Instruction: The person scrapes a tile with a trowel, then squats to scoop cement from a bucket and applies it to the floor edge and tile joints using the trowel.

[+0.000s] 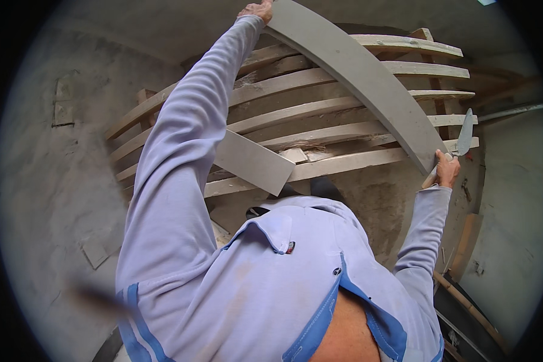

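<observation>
I hold a long grey board (pixel 368 78) up with both arms raised. My left hand (pixel 256 11) grips its far upper end at the top of the view. Lower right, my right hand (pixel 446 170) holds the board's near end together with a trowel (pixel 463 140), whose metal blade points upward. The board runs diagonally above a wooden pallet (pixel 320 114) with pale slats. My light blue shirt fills the lower middle of the picture.
A second grey board piece (pixel 253 161) lies slanted across the pallet slats. Rough grey floor (pixel 48 181) spreads to the left, with small flat pieces (pixel 93 253) on it. A grey wall (pixel 516 241) and planks (pixel 467 244) stand at the right.
</observation>
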Available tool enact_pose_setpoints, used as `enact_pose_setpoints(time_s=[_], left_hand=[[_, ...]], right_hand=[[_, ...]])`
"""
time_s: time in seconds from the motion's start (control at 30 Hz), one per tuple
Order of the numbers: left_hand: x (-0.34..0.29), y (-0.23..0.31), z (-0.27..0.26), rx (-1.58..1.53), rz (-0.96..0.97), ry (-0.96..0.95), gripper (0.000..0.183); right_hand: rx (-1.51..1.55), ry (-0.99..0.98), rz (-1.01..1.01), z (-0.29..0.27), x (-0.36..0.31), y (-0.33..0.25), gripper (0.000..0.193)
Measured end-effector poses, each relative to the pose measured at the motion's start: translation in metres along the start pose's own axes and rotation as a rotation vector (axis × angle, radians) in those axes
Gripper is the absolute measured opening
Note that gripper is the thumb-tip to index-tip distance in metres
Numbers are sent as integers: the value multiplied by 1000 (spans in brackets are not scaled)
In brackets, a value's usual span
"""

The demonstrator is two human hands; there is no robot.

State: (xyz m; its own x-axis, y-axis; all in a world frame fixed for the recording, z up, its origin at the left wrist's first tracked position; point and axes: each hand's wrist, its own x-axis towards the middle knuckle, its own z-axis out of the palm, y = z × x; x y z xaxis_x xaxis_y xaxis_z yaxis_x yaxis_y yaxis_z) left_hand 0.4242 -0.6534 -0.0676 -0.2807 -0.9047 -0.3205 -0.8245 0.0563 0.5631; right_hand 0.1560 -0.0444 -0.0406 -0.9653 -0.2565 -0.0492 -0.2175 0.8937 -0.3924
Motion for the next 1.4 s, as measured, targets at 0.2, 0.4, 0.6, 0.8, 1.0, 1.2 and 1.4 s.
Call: enact_pose_setpoints(time_s=[0.2,0.4,0.6,0.8,1.0,1.2,1.4], left_hand=[[-93,-20,-61,398,720,12,84],[-297,-132,-93,725,1202,-576,128],[-307,-173,-64,635,1137,-528,122],[-291,-96,-97,564,1256,-274,108],[-229,64,-30,505,1524,-235,101],[-209,148,76,611,1490,-466,109],[-191,152,100,780,1440,-576,126]], right_hand=[[387,-147,145,-4,-17,1,53],[605,81,-154,-35,-125,-22,40],[664,-97,-141,7,-242,-49,16],[1143,-137,176,-27,-225,-55,26],[1011,-100,-22,-77,-134,-38,38],[346,-25,-82,-55,-47,6,63],[187,-35,-284,-33,78,27,57]])
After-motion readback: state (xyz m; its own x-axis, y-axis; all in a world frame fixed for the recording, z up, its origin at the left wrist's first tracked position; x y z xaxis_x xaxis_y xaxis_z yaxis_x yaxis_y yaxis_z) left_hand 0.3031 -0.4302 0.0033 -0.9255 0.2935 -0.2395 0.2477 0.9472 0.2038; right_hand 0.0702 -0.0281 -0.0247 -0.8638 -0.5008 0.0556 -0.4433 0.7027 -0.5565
